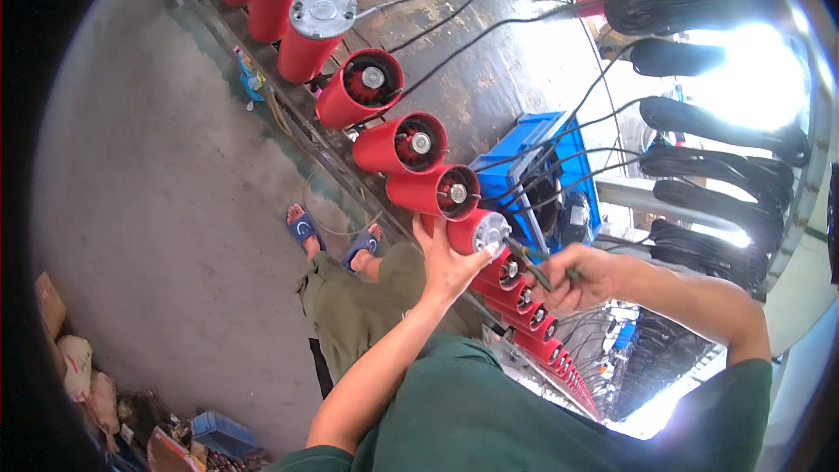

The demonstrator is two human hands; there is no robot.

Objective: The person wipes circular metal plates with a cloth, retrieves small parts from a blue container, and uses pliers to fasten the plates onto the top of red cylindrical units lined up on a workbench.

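Note:
A red cylindrical motor (461,232) with a silver end cap (491,231) lies tilted in front of me. My left hand (448,267) grips its red body, the thumb pressed near the cap's rim. In my right hand (578,280) are pliers (535,268) with dark green handles, closed in by the fingers. Their jaws reach the cap's edge, where the black cable is; what exactly they pinch is too small to tell. Just beyond stands an open-ended red motor (434,190), its inner fan and shaft end showing. Another open one (509,271) sits on the near side.
Red motors run in a long row along the bench edge; the far ones have silver caps (323,11). A blue crate (523,144) stands on the bench behind the row. Black cable coils (699,57) hang at the right. Boxes and a blue bin (223,433) lie lower left.

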